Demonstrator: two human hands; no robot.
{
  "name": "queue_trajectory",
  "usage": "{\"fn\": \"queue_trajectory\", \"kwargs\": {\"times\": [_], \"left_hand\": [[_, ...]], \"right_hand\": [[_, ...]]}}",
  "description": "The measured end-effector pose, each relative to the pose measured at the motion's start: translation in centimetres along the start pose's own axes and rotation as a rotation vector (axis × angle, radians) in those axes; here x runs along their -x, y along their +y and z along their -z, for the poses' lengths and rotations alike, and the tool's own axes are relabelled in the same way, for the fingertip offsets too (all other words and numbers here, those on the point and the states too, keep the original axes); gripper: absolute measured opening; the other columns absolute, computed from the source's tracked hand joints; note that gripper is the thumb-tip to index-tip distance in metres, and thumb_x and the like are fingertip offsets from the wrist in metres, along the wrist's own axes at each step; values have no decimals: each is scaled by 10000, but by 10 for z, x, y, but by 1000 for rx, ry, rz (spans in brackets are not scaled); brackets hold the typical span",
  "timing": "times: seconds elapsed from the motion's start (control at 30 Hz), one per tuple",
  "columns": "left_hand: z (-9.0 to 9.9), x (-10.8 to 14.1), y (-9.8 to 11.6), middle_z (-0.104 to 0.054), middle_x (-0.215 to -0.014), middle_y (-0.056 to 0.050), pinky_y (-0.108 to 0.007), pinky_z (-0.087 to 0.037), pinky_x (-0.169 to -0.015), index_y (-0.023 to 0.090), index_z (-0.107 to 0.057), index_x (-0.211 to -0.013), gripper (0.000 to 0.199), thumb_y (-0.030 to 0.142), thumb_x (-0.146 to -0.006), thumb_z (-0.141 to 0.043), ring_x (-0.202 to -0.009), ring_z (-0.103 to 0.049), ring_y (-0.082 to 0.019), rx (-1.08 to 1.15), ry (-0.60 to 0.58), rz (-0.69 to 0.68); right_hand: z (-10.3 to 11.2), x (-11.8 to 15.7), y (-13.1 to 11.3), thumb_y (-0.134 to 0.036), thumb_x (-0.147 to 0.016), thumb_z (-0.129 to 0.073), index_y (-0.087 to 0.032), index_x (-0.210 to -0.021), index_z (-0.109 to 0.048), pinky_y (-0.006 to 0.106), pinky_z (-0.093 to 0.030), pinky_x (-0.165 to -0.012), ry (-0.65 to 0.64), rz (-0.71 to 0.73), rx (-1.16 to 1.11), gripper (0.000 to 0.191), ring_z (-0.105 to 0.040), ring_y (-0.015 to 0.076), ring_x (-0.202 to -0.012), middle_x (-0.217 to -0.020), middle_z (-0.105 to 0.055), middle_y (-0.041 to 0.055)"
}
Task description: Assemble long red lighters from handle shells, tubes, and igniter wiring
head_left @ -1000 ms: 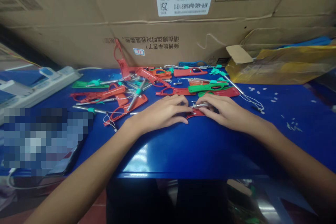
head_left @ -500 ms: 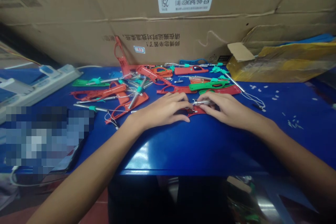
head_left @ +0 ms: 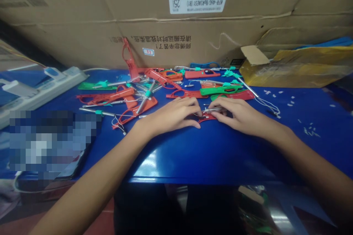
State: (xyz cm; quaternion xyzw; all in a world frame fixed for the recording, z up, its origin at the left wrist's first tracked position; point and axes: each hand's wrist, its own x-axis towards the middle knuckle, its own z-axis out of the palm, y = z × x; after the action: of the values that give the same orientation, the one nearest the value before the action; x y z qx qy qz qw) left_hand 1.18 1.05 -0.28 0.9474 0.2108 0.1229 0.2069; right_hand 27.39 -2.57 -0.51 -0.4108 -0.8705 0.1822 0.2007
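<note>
Between my hands a red plastic casing (head_left: 207, 116) lies on the blue table, partly hidden by fingers. My right hand (head_left: 234, 114) pinches a thin metal rod (head_left: 215, 109) above this casing. At the casing's left end is my left hand (head_left: 179, 114), fingers curled and thumb stretched below them; a small dark part (head_left: 203, 117) sits by its fingertips. Whether the left fingers grip anything is hidden. Just behind my hands are a green casing (head_left: 220, 90) and a red casing (head_left: 183, 94).
Red and orange casings (head_left: 107, 98) and metal rods with teal pieces (head_left: 146, 96) are piled left of centre. A power strip (head_left: 44, 93) and a pixelated object (head_left: 52, 143) stand at the left. Behind is a large carton (head_left: 91, 18); a taped box (head_left: 303, 66) sits at the right.
The whole view has shifted slightly, with the scene a little further right. Both hands keep nearly the same place and pose around the red casing.
</note>
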Motion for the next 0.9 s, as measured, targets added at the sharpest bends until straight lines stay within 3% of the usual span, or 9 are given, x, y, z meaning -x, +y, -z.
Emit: {"fn": "queue_trajectory", "kwargs": {"times": [0.2, 0.4, 0.53, 0.67, 0.9], "left_hand": [[0, 0, 1, -627, -1207, -98, -372, -479, -974, 172, -625, -1207, 362, 441, -966, -648, -1125, -613, -245, -5, 8, 14], [9, 3, 3, -671, -1221, -75, -344, -490, -909, 187, -581, -1269, 485, 430, -890, -765, -1093, -641, -236, 11, -7, 97], [23, 7, -3, -708, -1080, -53, -312, -484, -796, 186, -678, -1136, 388, 482, -894, -744, -936, -660, -203, -24, -22, 178], [33, 12, -13, -729, -1009, -63, -320, -490, -813, 189, -748, -1024, 287, 446, -970, -634, -889, -680, -192, -28, -24, 191], [40, 20, -20, -762, -954, -46, -307, -513, -798, 214, -773, -1025, 305, 475, -953, -633, -824, -694, -185, 49, -111, 296]], "right_hand": [[-1, 1, 1, -308, -1002, -541, -206, -1091, -625, 326, -524, -770, -12, -7, 6, 159, -678, 196, -872, -1027, -705, 74], [-1, -1, 0, -296, -1008, -517, -204, -1081, -631, 340, -529, -778, -7, 27, 19, 164, -679, 212, -902, -1017, -706, 78], [0, 0, 0, -312, -1009, -520, -203, -1078, -641, 349, -533, -770, -6, 18, 9, 177, -675, 209, -876, -1021, -704, 82], [0, 0, 0, -304, -1003, -531, -193, -1078, -651, 353, -540, -772, -2, 20, 12, 180, -680, 215, -890, -1022, -712, 86], [-1, -1, -5, -307, -1038, -502, -197, -1169, -667, 375, -546, -861, 123, 62, 16, 238, -686, 217, -972, -1089, -721, 92]]}}
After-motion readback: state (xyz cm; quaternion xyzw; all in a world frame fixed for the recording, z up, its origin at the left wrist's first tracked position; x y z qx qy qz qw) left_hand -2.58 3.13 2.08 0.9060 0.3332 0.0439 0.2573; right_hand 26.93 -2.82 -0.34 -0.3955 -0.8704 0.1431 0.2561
